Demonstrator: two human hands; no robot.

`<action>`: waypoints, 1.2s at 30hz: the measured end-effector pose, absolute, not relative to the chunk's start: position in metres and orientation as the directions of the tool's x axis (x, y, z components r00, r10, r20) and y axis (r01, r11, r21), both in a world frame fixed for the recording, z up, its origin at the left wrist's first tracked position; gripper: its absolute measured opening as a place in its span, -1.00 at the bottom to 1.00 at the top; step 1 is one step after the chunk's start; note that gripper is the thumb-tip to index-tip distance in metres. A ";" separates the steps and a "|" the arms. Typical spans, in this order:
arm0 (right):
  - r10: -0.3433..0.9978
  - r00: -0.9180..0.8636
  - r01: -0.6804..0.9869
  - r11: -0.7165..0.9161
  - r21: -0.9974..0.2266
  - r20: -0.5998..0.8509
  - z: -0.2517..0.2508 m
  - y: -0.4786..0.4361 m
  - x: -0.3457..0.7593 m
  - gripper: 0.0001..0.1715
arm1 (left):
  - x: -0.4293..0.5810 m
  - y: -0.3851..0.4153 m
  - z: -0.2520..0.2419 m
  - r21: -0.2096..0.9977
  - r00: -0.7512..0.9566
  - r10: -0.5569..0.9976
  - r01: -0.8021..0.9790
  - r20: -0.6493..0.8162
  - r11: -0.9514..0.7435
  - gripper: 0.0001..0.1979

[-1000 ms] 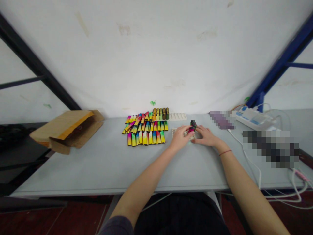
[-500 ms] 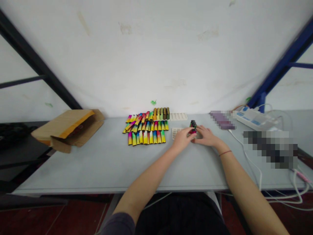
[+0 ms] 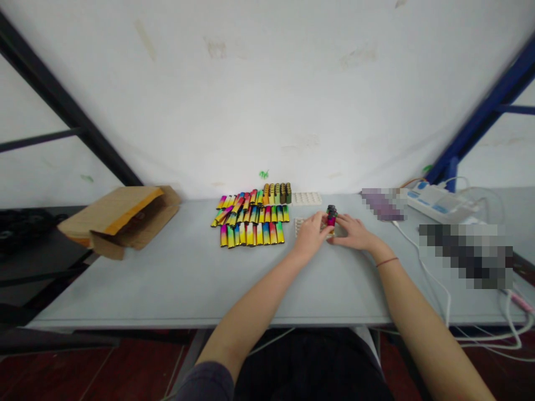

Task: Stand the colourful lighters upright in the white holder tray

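A white tray with rows of holes (image 3: 299, 224) lies on the table, partly covered by my hands. Over its right part stand shiny pink, gold and dark tubes (image 3: 331, 219) with dark tops. My left hand (image 3: 310, 233) is closed at their left side, thumb and fingers pinching one tube; its exact hold is partly hidden. My right hand (image 3: 353, 231) curves round the tray's right end, thumb on the near side and fingers on the far side. Left of the tray lie several rows of rainbow-coloured metallic tubes (image 3: 251, 234), flat on the table.
Behind them, upright tubes (image 3: 277, 193) stand packed together beside a second white tray (image 3: 307, 198). An opened cardboard box (image 3: 115, 209) sits at left. A phone (image 3: 382, 204), a power strip (image 3: 434, 201) and white cables (image 3: 422, 262) occupy the right side. A wall stands behind the table.
My left fingers have shifted slightly, and more of the pink tube shows between my hands. My right hand stays nearly in place. The whole view has moved slightly.
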State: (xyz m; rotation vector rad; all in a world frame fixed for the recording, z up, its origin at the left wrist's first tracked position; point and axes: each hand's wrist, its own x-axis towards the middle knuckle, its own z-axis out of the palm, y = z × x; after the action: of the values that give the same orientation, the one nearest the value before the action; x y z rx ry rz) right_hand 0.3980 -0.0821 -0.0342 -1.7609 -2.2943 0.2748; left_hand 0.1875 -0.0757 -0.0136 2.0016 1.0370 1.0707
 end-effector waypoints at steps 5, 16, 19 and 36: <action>0.976 -0.217 0.925 0.205 -0.320 -0.003 -0.029 -0.084 0.395 0.04 | 0.188 -0.077 -0.015 0.746 0.403 0.825 0.382 0.397 -0.545 -0.84; 0.978 -0.206 0.928 0.188 -0.320 -0.022 -0.027 -0.085 0.393 0.07 | 0.126 -0.067 0.030 0.317 0.307 0.933 0.880 0.190 -0.354 -0.69; 0.980 -0.194 0.930 0.172 -0.324 -0.038 -0.026 -0.085 0.392 0.10 | 0.101 -0.060 0.041 0.239 0.156 0.987 0.958 0.039 -0.161 -0.70; 0.982 -0.186 0.924 0.168 -0.343 -0.018 -0.029 -0.085 0.394 0.11 | 0.106 -0.072 0.055 0.168 0.171 0.965 0.976 -0.198 -0.138 -0.61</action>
State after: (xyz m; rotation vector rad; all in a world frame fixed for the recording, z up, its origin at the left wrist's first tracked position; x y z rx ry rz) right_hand 0.3936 -0.0846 -0.0290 -1.8565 -2.2326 0.4118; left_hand 0.1061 -0.0724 0.0550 2.1915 1.8703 -0.0608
